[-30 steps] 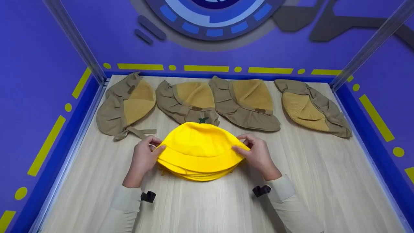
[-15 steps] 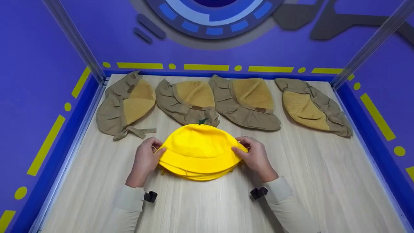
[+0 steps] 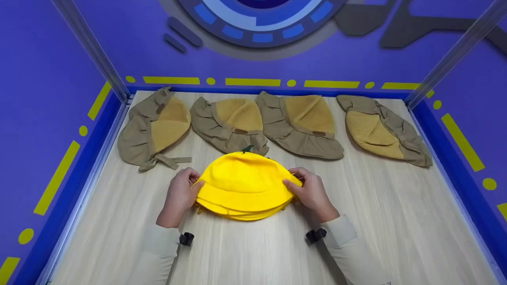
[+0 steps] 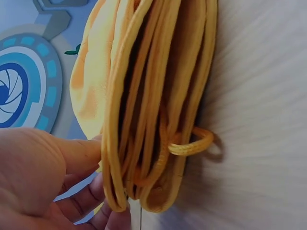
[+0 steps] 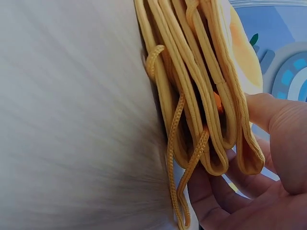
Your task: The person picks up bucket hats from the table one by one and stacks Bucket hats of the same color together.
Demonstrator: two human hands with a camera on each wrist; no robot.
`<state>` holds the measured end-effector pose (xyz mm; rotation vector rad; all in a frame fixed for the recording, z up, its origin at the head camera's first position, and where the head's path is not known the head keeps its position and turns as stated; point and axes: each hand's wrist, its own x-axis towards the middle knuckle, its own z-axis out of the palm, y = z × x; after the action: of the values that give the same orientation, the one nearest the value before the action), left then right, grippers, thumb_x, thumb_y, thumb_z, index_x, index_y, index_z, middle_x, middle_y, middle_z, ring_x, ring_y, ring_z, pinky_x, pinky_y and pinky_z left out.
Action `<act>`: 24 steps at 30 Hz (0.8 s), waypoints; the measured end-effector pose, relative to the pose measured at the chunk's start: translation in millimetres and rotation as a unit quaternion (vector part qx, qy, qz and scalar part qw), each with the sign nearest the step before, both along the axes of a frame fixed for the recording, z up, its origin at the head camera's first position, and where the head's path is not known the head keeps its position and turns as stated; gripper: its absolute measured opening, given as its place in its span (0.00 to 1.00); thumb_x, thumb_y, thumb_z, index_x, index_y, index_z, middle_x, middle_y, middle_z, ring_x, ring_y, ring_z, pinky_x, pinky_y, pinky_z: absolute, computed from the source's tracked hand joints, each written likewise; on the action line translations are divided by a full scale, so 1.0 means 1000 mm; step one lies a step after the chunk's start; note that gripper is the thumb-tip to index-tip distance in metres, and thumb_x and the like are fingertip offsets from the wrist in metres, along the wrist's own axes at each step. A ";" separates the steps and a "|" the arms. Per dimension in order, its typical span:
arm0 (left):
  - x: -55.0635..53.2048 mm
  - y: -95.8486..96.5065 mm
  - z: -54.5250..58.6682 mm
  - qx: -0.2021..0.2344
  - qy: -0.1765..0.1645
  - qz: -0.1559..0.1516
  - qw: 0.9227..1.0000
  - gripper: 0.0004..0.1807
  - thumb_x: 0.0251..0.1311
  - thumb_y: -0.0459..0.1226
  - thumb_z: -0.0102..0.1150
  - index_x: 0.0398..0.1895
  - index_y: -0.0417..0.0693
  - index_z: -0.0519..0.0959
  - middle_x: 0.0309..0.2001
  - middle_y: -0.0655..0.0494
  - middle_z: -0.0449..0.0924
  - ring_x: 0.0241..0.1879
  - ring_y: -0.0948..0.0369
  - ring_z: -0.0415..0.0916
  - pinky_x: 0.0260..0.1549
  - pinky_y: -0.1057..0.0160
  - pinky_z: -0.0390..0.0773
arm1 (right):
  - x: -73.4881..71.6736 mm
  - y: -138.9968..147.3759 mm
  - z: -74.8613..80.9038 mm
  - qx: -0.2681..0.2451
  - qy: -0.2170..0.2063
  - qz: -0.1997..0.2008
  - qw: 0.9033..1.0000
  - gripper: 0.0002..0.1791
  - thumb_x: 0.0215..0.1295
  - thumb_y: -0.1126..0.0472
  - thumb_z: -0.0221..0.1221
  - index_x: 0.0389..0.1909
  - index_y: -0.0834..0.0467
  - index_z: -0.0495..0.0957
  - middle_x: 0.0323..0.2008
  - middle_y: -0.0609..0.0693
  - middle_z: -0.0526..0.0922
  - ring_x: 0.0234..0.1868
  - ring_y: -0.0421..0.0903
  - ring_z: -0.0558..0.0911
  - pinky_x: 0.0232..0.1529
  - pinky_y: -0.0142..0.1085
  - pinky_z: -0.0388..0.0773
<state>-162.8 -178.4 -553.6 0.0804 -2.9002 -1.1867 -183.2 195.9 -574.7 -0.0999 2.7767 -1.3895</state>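
Note:
A stack of yellow bucket hats (image 3: 245,217) lies on the table, brims toward the person, with a green leaf-like tip (image 3: 248,149) at the crown. My left hand (image 3: 180,196) pinches the left end of the top yellow hat (image 3: 245,174), thumb over the brim. At the right end, my right hand (image 3: 313,194) holds the same brim between thumb and fingers. Both wrist views show several folded brim layers (image 4: 163,96) pressed together. Yellow cords (image 5: 180,143) hang out from between them. The fingers behind the brims are partly hidden.
Several tan hats with brown ruffled brims lie in a row along the back: the leftmost hat (image 3: 170,126), two middle hats (image 3: 237,114) (image 3: 311,114) and the rightmost hat (image 3: 372,134). Blue panels (image 3: 261,67) enclose the table (image 3: 245,257) at the back and sides.
Both hands have drawn slightly inward, and the top yellow hat's brim ends are a little closer together. The grip on it stays. The tan hats have not moved.

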 end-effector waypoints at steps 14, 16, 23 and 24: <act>0.001 0.018 0.015 -0.077 0.046 -0.014 0.996 0.16 0.62 0.31 0.66 0.53 0.41 0.78 0.47 0.41 0.76 0.47 0.43 0.71 0.49 0.45 0.72 | 0.001 0.000 0.006 0.010 -0.019 0.014 1.000 0.19 0.67 0.50 0.67 0.56 0.51 0.81 0.42 0.48 0.85 0.40 0.45 0.80 0.44 0.34 0.80; 0.002 0.022 0.017 -0.079 0.052 -0.011 0.995 0.17 0.62 0.33 0.67 0.54 0.41 0.78 0.50 0.40 0.75 0.49 0.42 0.70 0.51 0.45 0.70 | 0.001 0.000 0.007 0.011 -0.021 0.014 1.000 0.21 0.68 0.50 0.67 0.58 0.51 0.80 0.42 0.49 0.85 0.41 0.45 0.80 0.45 0.35 0.80; 0.001 0.041 0.025 -0.077 0.082 -0.030 0.993 0.18 0.62 0.39 0.70 0.53 0.43 0.80 0.51 0.45 0.72 0.53 0.45 0.65 0.55 0.46 0.65 | 0.003 -0.001 0.010 0.011 -0.018 0.024 0.999 0.22 0.67 0.50 0.67 0.60 0.51 0.79 0.47 0.49 0.86 0.46 0.45 0.81 0.54 0.42 0.81; 0.001 0.044 0.026 -0.078 0.088 -0.037 0.992 0.18 0.62 0.39 0.70 0.52 0.44 0.80 0.51 0.46 0.72 0.53 0.45 0.65 0.56 0.46 0.65 | 0.003 -0.002 0.010 0.011 -0.010 0.027 1.000 0.22 0.67 0.51 0.68 0.60 0.51 0.79 0.49 0.49 0.85 0.47 0.46 0.82 0.56 0.42 0.81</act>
<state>-161.5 -133.9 -527.7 -0.1277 -2.8488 -0.9174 -180.3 194.1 -564.8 -0.1592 2.7503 -1.3390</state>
